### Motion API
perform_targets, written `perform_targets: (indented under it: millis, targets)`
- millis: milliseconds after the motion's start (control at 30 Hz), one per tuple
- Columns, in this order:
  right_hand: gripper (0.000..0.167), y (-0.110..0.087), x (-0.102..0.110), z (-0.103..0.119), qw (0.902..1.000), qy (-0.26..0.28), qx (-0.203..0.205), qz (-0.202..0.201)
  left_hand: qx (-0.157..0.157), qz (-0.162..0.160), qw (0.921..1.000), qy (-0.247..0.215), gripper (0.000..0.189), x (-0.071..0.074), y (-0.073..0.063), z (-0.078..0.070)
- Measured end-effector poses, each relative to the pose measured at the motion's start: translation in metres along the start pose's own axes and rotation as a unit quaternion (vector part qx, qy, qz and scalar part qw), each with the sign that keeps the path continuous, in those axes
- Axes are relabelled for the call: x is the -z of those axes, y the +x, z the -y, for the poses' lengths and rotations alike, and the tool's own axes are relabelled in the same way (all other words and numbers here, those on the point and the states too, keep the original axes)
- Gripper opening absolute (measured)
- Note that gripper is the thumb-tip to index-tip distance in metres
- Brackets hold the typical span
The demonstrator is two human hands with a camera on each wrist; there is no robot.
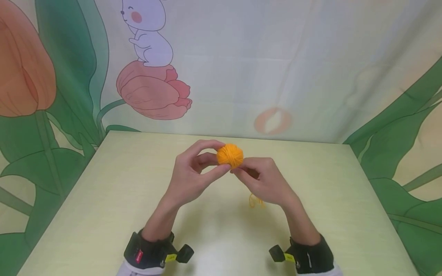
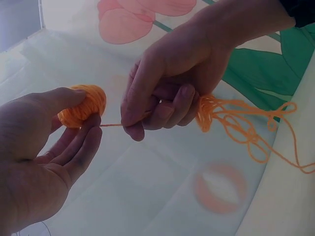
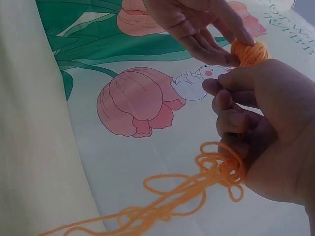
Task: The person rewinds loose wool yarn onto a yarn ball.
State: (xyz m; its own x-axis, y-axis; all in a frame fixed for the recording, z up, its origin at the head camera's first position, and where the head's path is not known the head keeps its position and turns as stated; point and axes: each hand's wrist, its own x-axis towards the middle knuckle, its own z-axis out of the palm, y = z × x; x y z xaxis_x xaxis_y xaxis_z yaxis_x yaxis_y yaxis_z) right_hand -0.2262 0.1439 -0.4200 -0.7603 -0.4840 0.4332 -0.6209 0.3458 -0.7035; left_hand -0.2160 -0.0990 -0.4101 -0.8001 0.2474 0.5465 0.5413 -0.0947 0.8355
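Note:
Between the thumb and fingertips of my left hand [image 1: 193, 172] I hold a small ball of orange yarn [image 1: 230, 155], raised over the table. Close on its right, my right hand [image 1: 267, 180] pinches the strand [image 2: 112, 125], which runs short and straight from the ball in the left wrist view. The other fingers of the right hand curl round a loose bunch of the same yarn [image 3: 216, 169]. Loops and tails of it hang below that hand, and a bit of this hanging yarn [image 1: 256, 200] shows under it in the head view.
A pale yellow table [image 1: 114, 199] lies under both hands. Behind it hangs a curtain [image 1: 235, 76] printed with tulips, leaves and a white rabbit. Each wrist wears a black band [image 1: 148, 249] with a small camera.

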Motion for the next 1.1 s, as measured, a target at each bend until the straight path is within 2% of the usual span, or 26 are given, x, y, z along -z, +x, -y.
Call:
perform_targets:
  millis: [300,600,900,1100]
  targets:
    - [0.012,-0.004,0.001,0.012,0.9981,-0.022,0.056,0.011,0.001,-0.013,0.9988,0.047,0.05,-0.001,0.0,0.006]
    - [0.013,-0.008,0.008,0.025,0.9951,-0.012,0.098,-0.008,-0.015,-0.008,0.9965,0.081,0.047,-0.002,0.001,0.011]
    - [0.019,-0.012,0.019,0.035,0.9925,0.03,0.106,-0.054,-0.01,0.03,0.9956,0.089,0.046,-0.003,0.001,0.013]
    - [0.021,-0.014,0.025,0.039,0.9921,0.048,0.092,-0.071,-0.003,0.074,0.9928,0.094,0.044,-0.004,0.001,0.011]
